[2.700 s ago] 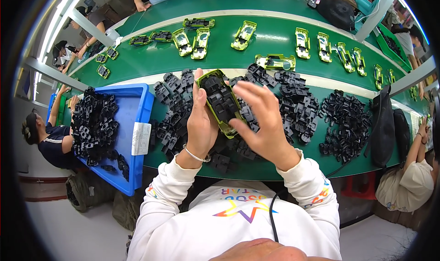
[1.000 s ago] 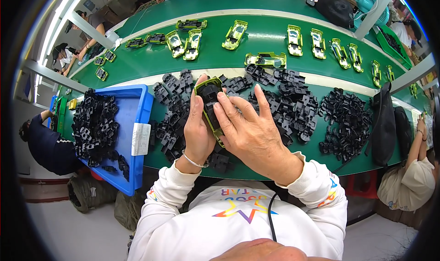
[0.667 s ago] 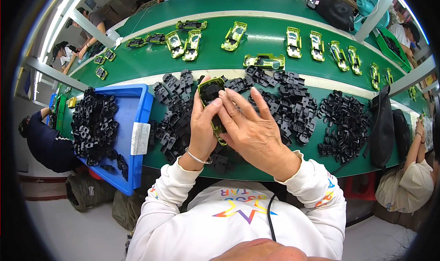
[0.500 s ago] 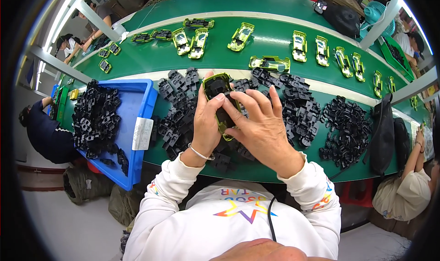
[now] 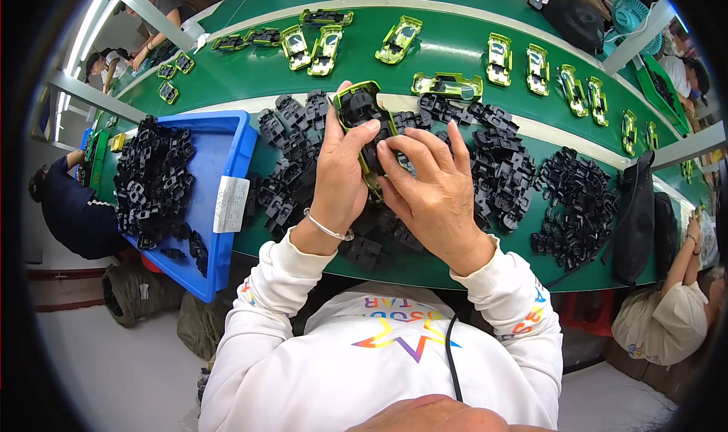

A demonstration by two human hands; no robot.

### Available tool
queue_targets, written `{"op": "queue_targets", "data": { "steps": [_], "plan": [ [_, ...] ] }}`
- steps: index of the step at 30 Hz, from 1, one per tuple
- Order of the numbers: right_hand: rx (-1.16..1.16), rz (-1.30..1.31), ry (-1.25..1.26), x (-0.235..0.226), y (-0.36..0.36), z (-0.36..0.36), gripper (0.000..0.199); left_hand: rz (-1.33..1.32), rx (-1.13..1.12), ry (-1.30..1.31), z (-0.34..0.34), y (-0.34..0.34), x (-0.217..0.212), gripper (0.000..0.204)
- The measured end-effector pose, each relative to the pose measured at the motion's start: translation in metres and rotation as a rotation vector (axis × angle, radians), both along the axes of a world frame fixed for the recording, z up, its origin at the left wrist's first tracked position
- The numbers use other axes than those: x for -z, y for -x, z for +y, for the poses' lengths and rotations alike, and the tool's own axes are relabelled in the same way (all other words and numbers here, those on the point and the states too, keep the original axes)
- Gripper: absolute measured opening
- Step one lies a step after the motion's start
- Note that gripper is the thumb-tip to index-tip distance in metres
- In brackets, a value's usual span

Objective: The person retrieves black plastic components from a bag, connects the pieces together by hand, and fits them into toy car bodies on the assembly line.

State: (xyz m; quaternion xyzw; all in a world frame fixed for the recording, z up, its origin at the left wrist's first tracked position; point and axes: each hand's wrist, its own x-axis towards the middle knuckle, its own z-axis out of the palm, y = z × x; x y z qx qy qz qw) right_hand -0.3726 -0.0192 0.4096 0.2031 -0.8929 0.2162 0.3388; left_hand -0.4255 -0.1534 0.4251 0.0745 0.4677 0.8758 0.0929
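Observation:
A yellow-green toy car shell [image 5: 355, 91] with a black plastic part [image 5: 359, 107] in it is held up in front of me, its open underside toward me. My left hand [image 5: 339, 175] grips it along its left side, thumb lying over the black part. My right hand [image 5: 431, 180] closes on the shell's right side near the lower end, thumb and fingertips touching it; the fingers hide that end. Black plastic parts [image 5: 292, 178] lie heaped behind and beside my hands, with another heap [image 5: 500, 175] to the right.
A blue tray [image 5: 241, 147] of black parts stands at the left. Small black pieces [image 5: 574, 208] are piled at the right, beside a dark bag [image 5: 635, 216]. Across the green belt [image 5: 447, 41] lie several toy car shells [image 5: 398, 39]. Other people sit along both sides.
My right index finger has drawn back from inside the shell, and the fingers now bend at its right edge. More of the black part shows. The whole view has shifted slightly.

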Motion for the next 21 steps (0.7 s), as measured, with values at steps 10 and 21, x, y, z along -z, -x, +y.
{"op": "queue_targets", "data": {
  "steps": [10, 21],
  "plan": [
    [-0.308, -0.262, 0.641, 0.002, 0.014, 0.014, 0.045, -0.027, 0.008, 0.009, -0.016, 0.012, 0.007, 0.046],
    [-0.495, -1.001, 1.446, -0.001, 0.034, 0.008, 0.035, 0.102, -0.015, 0.087, -0.004, -0.001, -0.005, 0.049]
  ]
}}
